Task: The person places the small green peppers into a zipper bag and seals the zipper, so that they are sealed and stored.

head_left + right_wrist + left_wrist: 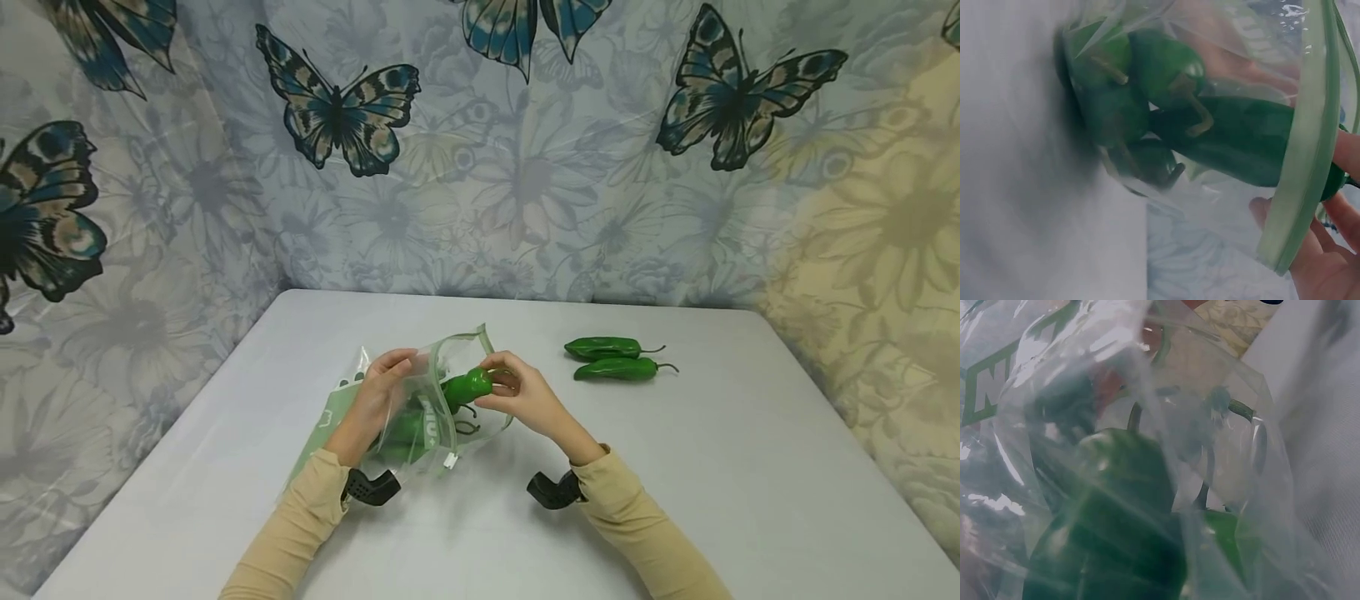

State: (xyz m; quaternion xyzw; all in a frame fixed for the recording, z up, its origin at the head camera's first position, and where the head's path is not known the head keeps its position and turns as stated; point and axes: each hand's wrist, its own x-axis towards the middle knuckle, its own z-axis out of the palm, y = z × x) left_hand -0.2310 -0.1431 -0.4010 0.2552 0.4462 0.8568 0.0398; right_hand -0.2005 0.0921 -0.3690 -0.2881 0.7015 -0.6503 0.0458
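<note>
A clear zip bag (408,417) with a pale green zip edge (1310,137) has several green peppers (1110,112) inside, stems toward the mouth. My left hand (378,396) grips the bag's upper side near its mouth. In my right hand (525,396), the fingers and thumb pinch the stem end of another green pepper (468,387), whose lower part reaches inside the bag. The right wrist view shows this pepper (1241,137) slanting through the opening among the others. Through the film, the left wrist view shows a pepper (1116,506) close up.
Two green peppers (615,368) lie side by side on the white table (712,467), right of the bag, stems pointing right. A small white zip slider (450,460) sits at the bag's near corner. Butterfly-patterned cloth (525,208) hangs behind the table.
</note>
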